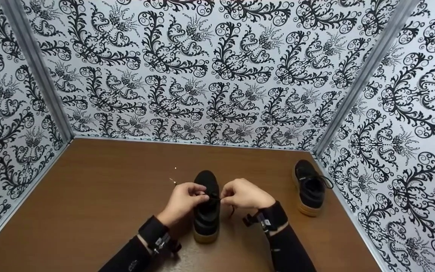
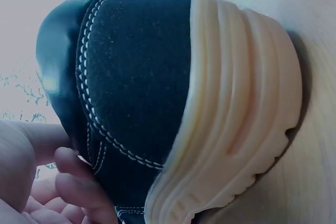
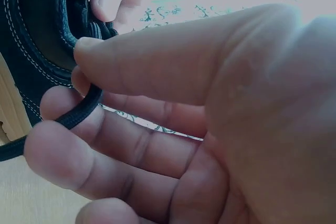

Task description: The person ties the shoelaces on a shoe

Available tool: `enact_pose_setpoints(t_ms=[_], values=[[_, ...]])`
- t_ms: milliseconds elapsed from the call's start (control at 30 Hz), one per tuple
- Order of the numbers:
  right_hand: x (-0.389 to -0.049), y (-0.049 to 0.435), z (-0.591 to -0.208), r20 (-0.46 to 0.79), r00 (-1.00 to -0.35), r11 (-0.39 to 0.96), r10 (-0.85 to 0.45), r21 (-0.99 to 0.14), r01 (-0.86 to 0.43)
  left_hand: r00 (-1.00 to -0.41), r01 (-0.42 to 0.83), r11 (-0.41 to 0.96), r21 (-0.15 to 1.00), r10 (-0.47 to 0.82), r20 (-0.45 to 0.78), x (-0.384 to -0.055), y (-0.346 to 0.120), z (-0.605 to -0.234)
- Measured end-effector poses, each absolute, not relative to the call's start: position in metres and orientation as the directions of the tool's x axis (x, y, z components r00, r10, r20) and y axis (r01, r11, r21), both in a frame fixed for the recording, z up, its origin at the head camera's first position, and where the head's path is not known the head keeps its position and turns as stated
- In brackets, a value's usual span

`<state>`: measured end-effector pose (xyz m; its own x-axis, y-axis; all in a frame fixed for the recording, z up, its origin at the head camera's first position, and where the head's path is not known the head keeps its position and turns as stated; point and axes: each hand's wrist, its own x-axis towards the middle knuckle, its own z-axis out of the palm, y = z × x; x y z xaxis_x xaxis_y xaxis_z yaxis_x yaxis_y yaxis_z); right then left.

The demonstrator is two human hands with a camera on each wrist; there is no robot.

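A black shoe (image 1: 206, 221) with a tan sole stands upright on the table, heel toward me and toe pointing away. White stitching runs over its heel in the left wrist view. My right hand (image 1: 246, 194), at the shoe's right side, pinches a black shoelace (image 3: 83, 109) between thumb and index finger. The lace's loose length trails across the other fingers. Over the shoe's opening from the left, my left hand (image 1: 182, 198) has its thumb and fingers pinching the lace at the tongue. That grip is partly hidden behind the shoe in the left wrist view.
A matching black shoe (image 1: 310, 190), its lace looped out to the right, stands at the right edge of the brown table (image 1: 119, 170). Patterned wall panels (image 1: 187, 75) enclose the back and both sides. Both wrists wear black straps with small cameras.
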<state>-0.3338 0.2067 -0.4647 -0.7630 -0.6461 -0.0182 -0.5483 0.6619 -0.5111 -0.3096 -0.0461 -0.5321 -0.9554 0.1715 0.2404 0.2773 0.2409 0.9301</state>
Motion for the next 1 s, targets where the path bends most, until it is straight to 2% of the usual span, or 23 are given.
enact_pose_setpoints(t_ms=[367, 667, 1000], values=[[-0.3323, 0.2056, -0.4635, -0.027, -0.771, 0.668, -0.637, -0.519, -0.534, -0.948, 0.295, 0.179, 0.939, 0.178, 0.264, -0.3062, -0.0448, -0.5302], [-0.332, 0.2054, -0.463, -0.02, -0.77, 0.668, -0.638, -0.51, -0.541, -0.93, 0.358, 0.28, 0.891, 0.189, 0.314, -0.3072, -0.0448, -0.5311], [-0.3329, 0.2053, -0.4638, -0.017, -0.774, 0.671, -0.632, -0.511, -0.537, -0.932, 0.356, 0.256, 0.899, 0.161, 0.324, -0.306, -0.0422, -0.5303]])
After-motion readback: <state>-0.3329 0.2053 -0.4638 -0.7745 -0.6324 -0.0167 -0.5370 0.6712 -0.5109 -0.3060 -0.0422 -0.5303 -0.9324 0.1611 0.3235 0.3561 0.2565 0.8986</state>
